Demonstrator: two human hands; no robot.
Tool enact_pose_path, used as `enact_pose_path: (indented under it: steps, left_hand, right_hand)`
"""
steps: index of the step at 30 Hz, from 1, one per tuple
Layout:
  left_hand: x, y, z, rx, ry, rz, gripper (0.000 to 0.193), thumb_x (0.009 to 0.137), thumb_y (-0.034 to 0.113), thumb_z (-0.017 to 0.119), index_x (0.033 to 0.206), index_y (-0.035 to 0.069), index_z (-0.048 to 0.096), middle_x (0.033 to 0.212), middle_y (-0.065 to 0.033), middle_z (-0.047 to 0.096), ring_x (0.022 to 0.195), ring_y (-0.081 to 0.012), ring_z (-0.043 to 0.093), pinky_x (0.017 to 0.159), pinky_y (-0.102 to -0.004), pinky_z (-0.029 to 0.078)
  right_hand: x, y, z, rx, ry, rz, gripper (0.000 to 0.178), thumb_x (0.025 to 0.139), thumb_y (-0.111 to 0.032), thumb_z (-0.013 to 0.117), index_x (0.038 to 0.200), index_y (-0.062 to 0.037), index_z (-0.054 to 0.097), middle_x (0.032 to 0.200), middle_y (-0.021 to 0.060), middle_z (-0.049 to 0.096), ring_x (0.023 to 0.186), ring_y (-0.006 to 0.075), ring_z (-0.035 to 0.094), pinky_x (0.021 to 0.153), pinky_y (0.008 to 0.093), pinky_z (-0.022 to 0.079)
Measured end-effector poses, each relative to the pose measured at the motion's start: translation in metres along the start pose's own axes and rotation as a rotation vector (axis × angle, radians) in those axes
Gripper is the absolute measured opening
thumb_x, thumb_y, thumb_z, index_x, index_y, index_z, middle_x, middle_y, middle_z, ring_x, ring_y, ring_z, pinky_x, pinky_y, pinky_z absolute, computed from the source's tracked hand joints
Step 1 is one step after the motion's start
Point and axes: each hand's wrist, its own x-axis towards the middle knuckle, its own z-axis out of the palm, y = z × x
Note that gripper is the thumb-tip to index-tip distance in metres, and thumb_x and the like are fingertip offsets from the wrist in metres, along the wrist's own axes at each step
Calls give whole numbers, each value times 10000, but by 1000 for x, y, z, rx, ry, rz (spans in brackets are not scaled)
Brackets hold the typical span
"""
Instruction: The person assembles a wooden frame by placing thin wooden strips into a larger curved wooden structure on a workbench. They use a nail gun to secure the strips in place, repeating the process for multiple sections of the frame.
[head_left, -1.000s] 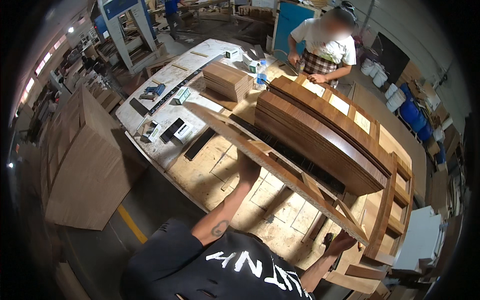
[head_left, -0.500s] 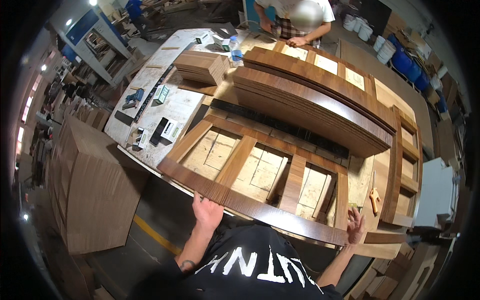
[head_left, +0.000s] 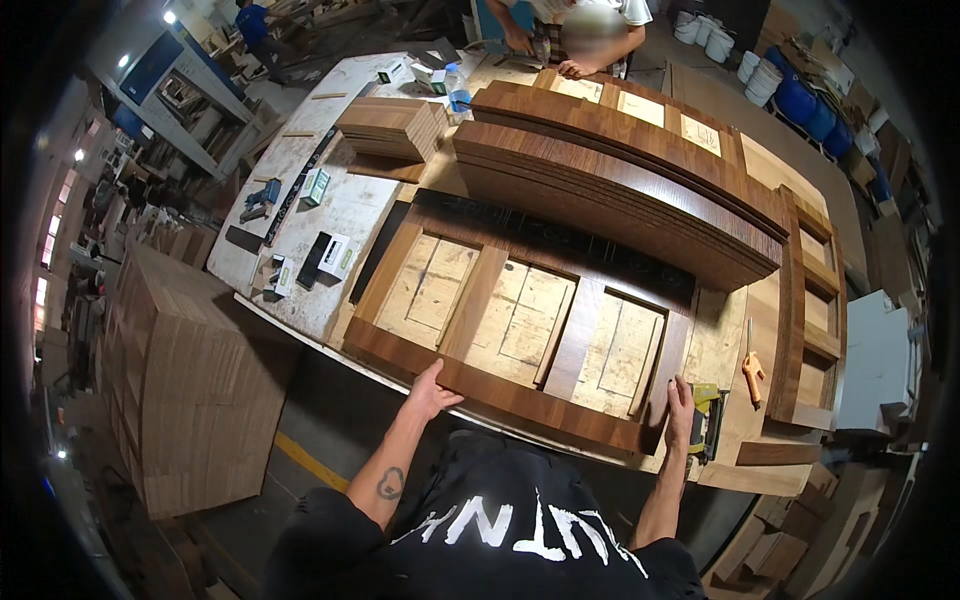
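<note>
A brown wooden frame [head_left: 520,396] with three openings lies on the worktable, its far rail beside a long black strip [head_left: 555,237]. My left hand [head_left: 430,393] grips the near rail left of its middle, thumb at the top edge; the fingers are partly hidden along the front. Against the frame's right end rests my right hand [head_left: 680,408], its fingers stretched out and pointing away from me. Just right of that hand stands a yellow-and-black nail gun or stapler [head_left: 708,415]. Farther right lies a screwdriver [head_left: 752,378] with an orange handle.
Behind the frame rises a stack of brown boards [head_left: 600,185]. Stacked wooden pieces [head_left: 390,130], a blue power tool [head_left: 262,198] and small boxes [head_left: 338,257] occupy the table's left. Another person [head_left: 575,45] works at the far side. A tall board stack [head_left: 205,400] stands lower left.
The frame has shifted away from me, and its far rail is now close to the black strip. My left hand moved right along the near rail; my right hand's spread fingers came together against the end.
</note>
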Motion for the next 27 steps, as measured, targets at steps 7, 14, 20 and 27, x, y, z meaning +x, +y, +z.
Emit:
enact_pose_path:
  steps: [7,14,20,27]
  left_hand:
    - [15,7,-17,410,274,-6,887,942,578,659,1502,-51,381,1326,-439,517,1090,-506,669,788,-517,636]
    - [10,-4,-4,-34,315,104,1175,879,541,751,1534,-170,84,1520,-462,203,1390,-572,366,1095,-640,428]
    - [4,17,-5,-222,351,80,1292,830,556,792,1488,-255,31,1516,-461,184,1437,-568,284,1107,-646,416]
    - [-6,-2,3,50,242,85,1006,905,504,741,1549,-91,247,1536,-402,277,1393,-492,415,1127,-504,439]
  right_hand:
    - [5,5,17,-583,196,-56,735,923,-356,729,1464,71,473,1445,296,544,1360,391,523,1151,414,395]
    - [7,14,42,-492,235,4,800,873,-415,742,1473,38,472,1437,299,556,1341,429,537,1130,449,416]
    - [5,-3,61,-656,248,48,884,840,-534,734,1494,1,472,1437,287,561,1317,449,546,1124,477,415]
    - [9,8,59,-881,304,-106,734,744,-297,848,1324,41,552,1209,310,657,1130,500,614,967,519,505]
